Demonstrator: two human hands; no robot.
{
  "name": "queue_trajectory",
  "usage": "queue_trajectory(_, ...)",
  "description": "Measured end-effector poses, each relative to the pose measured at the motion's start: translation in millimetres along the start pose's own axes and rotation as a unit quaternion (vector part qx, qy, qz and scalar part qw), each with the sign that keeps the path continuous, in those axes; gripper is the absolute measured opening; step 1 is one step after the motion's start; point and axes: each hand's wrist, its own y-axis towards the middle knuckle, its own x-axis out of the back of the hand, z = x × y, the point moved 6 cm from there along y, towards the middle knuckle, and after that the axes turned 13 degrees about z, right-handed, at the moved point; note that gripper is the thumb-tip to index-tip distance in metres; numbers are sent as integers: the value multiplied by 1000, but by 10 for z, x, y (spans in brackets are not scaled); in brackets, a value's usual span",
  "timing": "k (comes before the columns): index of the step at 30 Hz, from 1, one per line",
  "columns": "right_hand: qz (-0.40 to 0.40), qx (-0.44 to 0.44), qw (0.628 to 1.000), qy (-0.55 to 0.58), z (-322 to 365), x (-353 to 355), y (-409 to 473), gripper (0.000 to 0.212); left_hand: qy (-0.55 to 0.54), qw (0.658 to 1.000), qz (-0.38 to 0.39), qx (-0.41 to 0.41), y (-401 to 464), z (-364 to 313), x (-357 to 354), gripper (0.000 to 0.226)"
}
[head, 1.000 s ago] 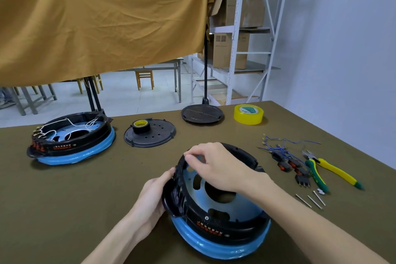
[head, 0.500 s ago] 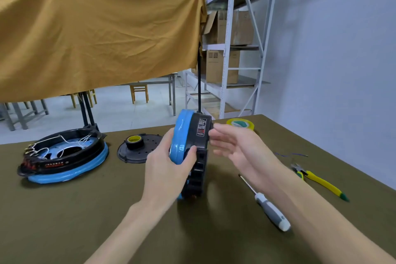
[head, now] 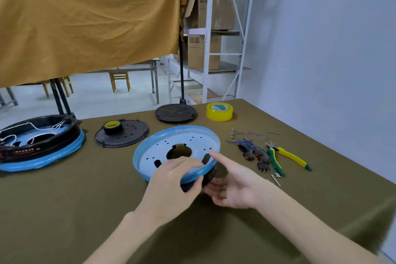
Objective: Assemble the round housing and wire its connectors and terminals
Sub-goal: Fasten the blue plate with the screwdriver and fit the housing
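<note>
Hands come first, nearest the viewer, both meeting at the near rim of the housing (head: pixel 177 150). The left hand (head: pixel 171 186) grips that rim, fingers (head: pixel 188 163) curled over the pale blue face and thumb tucked under the edge. The right hand (head: pixel 231 186) lies just beside it on the right, palm up, fingers loosely spread under the black side wall; its forefinger is straight and touches the blue rim.

The housing sits at the middle of the tabletop (head: pixel 64 210), turned blue bottom up and tilted, its near edge raised in the hands. Its face shows a round central hole and small punched holes.

To the right, apart from the housing, lie two small pins (head: pixel 276 178), then a bundle of blue wires (head: pixel 248 138) with black and red connectors (head: pixel 255 155), and just beside them green and yellow pliers (head: pixel 285 157).

To the left, well apart, a second housing (head: pixel 38 146) rests open side up, with white wires inside. Between the two, slightly farther, a black lid (head: pixel 126 137) carries a small tape roll (head: pixel 112 126).

Farther back stand a black disc base (head: pixel 175 112) with a pole and a yellow tape roll (head: pixel 219 111) near the far edge. A mustard cloth (head: pixel 85 17) hangs above, and shelving (head: pixel 211 34) with boxes stands beyond.
</note>
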Motion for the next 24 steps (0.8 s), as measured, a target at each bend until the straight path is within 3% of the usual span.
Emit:
queue_trajectory(2,12,-9,1000,-11,-32,-25,15,96,14,996,-83,-33,-177,-26,91,13)
queue_trajectory(4,39,-27,999,-6,-63,-72,41,98,-19,992,-125,5,-381,64,179,8)
queue_trajectory(7,53,-33,997,42,-125,-133,139,85,-139,976,-35,165,-532,260,80,27)
queue_trajectory(10,17,-3,994,106,-164,-142,253,52,-261,915,43,305,-575,340,-138,33)
queue_trajectory(15,9,15,983,182,-240,-180,268,45,-381,838,90,381,-501,417,-323,36)
queue_trajectory(17,20,23,980,194,-277,-218,261,43,-487,770,82,405,-482,426,-383,33)
queue_trajectory(20,37,34,983,179,-304,-256,282,43,-601,683,56,412,-478,402,-408,47)
queue_trajectory(24,60,27,987,144,-326,-329,354,41,-659,631,16,409,-469,482,-405,63)
